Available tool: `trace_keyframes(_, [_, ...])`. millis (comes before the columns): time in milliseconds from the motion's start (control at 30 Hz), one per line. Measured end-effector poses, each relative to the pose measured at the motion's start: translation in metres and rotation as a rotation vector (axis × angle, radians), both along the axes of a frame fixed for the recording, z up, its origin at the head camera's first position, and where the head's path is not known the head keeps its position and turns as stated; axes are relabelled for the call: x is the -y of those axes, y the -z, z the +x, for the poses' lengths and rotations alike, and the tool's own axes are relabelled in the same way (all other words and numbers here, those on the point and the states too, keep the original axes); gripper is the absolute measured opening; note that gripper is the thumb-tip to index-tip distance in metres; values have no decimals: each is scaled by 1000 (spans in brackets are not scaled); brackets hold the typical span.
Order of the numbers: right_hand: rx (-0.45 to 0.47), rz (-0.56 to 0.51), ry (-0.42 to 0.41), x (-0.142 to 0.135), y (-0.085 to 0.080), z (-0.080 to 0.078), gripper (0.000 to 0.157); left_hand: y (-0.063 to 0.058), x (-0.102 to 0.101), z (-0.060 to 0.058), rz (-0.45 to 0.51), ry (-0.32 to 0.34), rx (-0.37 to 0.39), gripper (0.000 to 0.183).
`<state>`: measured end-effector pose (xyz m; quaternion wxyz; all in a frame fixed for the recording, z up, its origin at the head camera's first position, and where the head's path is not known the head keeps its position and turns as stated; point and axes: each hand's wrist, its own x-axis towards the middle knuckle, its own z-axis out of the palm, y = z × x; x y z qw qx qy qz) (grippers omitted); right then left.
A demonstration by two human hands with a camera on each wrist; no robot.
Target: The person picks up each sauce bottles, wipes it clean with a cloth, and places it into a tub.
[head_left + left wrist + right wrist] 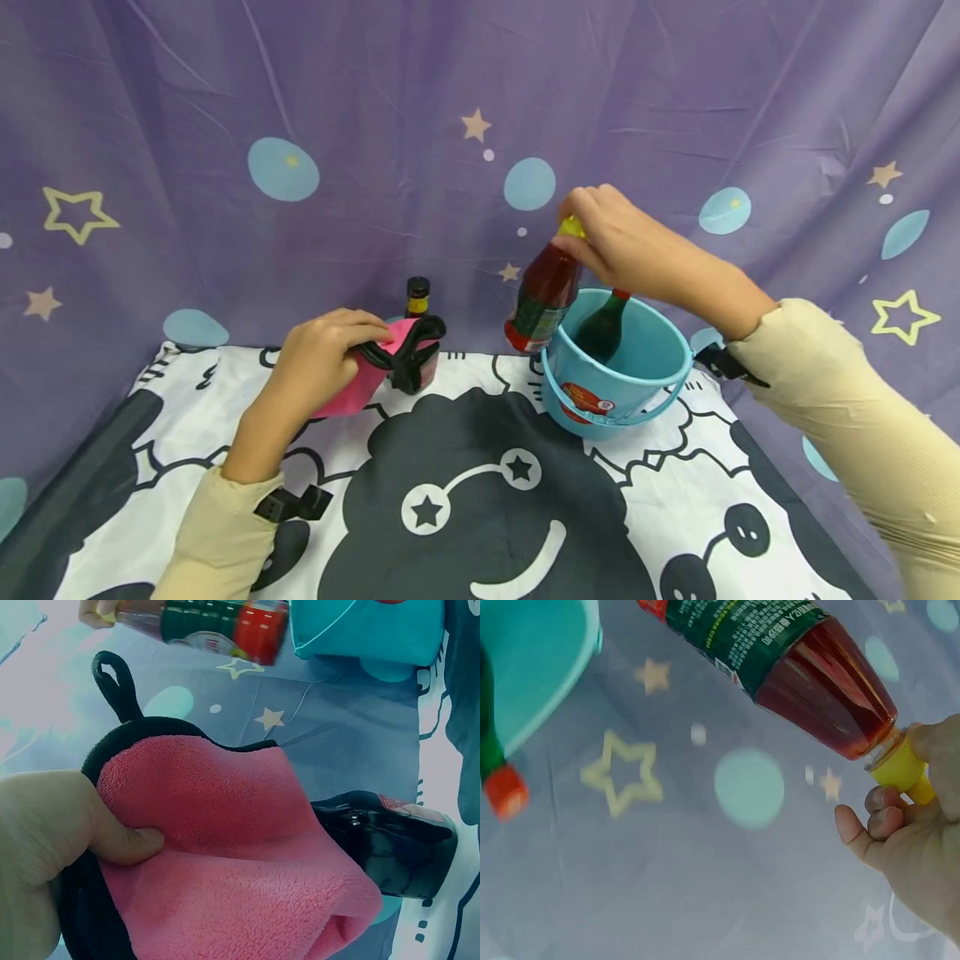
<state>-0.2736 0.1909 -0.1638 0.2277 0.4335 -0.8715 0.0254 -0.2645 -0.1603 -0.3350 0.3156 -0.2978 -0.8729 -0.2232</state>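
My right hand (pixel 626 246) grips a sauce bottle (pixel 546 292) by its yellow cap (pixel 901 766). The bottle holds red-brown sauce, has a green label, and hangs tilted beside the left rim of a light blue bucket (pixel 558 371). Inside that bucket leans a green bottle (pixel 602 329) with a red cap. My left hand (pixel 318 354) pinches a pink cloth (pixel 225 802) with black edging and a black loop, thumb lying on its plush face. Just behind the cloth stands a dark bottle (pixel 417 298) with a black cap and yellow neck band, its lower part partly hidden.
A black and white cartoon-print cloth (pixel 487 467) covers the table. Close behind it hangs a purple curtain (pixel 390 150) with stars and blue ovals. The bucket's handle (pixel 622 419) hangs down on its near side.
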Motion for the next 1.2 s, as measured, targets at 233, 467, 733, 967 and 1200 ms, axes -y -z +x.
trace_keyframes(233, [-104,9,-20,-29,-22,-10,19,0,0,1,15,3,6,52])
trace_keyframes(467, [-103,15,-39,-56,-8,-18,20,2,1,3,8,-12,14,51])
trace_keyframes(733, [-75,26,-72,-73,26,-35,23,1,3,4,31,-20,17,49])
trace_keyframes(967, [-34,53,-89,-77,56,-44,23,1,3,1,27,-25,14,52])
trace_keyframes(1200, [89,104,26,-81,76,-44,16,1,2,1,22,-32,30,52])
